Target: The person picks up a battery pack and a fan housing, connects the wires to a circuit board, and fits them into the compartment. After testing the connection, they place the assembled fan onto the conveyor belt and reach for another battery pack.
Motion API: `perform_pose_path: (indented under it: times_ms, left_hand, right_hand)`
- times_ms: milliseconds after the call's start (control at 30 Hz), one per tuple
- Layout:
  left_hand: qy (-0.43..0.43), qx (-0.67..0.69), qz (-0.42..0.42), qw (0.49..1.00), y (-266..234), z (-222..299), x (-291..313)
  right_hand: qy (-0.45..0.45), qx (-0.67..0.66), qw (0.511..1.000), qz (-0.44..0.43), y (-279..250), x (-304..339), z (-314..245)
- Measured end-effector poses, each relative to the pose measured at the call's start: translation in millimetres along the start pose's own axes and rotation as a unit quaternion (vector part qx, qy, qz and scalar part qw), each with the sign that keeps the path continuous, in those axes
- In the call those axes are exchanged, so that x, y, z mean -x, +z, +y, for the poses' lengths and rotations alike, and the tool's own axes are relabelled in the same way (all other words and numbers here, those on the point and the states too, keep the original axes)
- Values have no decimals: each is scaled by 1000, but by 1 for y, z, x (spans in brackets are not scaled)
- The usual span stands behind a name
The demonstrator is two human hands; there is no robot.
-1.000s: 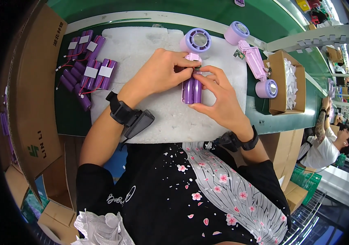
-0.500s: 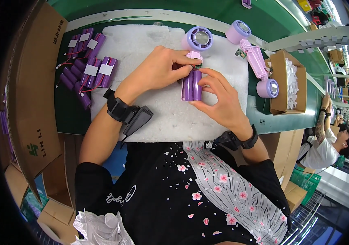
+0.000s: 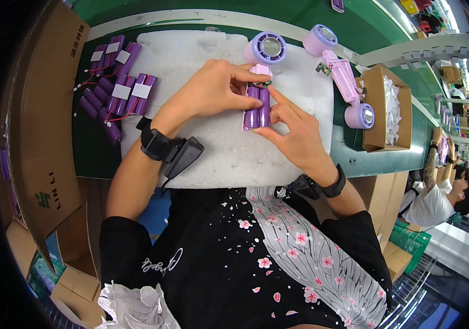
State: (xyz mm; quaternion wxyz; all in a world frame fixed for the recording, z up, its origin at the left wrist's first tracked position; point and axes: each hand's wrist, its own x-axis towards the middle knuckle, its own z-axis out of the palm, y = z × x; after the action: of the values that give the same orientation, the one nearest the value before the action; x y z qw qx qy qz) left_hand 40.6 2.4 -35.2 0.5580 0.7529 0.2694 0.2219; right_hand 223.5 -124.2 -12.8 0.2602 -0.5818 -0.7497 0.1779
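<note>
A handheld fan with a lilac round head (image 3: 252, 54) and an open pink handle shell (image 3: 261, 70) lies on the white foam pad (image 3: 218, 159). In the shell sits a purple two-cell battery pack (image 3: 253, 115), with a small green circuit board (image 3: 256, 84) above it. My left hand (image 3: 208, 90) is closed on the handle from the left. Its thumb presses on the upper part of the pack; its fingers reach over near the board. My right hand (image 3: 300, 134) grips the right side, index finger by the board and thumb at the pack's lower end.
Several purple battery packs with red wires (image 3: 120, 92) lie to the left. At the right are a second fan head (image 3: 315, 44), an open pink handle with fan (image 3: 343, 81) and a cardboard box (image 3: 376, 109) holding white pieces. A large carton (image 3: 53, 120) stands far left; a co-worker (image 3: 437, 192) is at right.
My left thumb has moved down from the board onto the battery pack. The pack appears seated slightly higher in view, and the board is more exposed. My right hand has shifted slightly.
</note>
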Motion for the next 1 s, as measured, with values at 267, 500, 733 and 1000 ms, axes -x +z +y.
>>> perform_pose_path:
  times_ms: [267, 500, 733, 1000]
  left_hand:
    - [-17, 9, 0, 1000, 2, -12, -10]
    - [-64, 21, -2, 998, -16, 27, -17]
    - [-94, 16, 2, 995, -21, 47, 0]
    - [-55, 7, -19, 998, -27, 47, 27]
  right_hand:
    - [80, -72, 994, -17, 5, -25, 4]
    - [37, -122, 991, -35, -39, -51, -9]
    - [50, -83, 995, 21, -33, -70, -29]
    - [10, -78, 997, -26, -26, -50, -44]
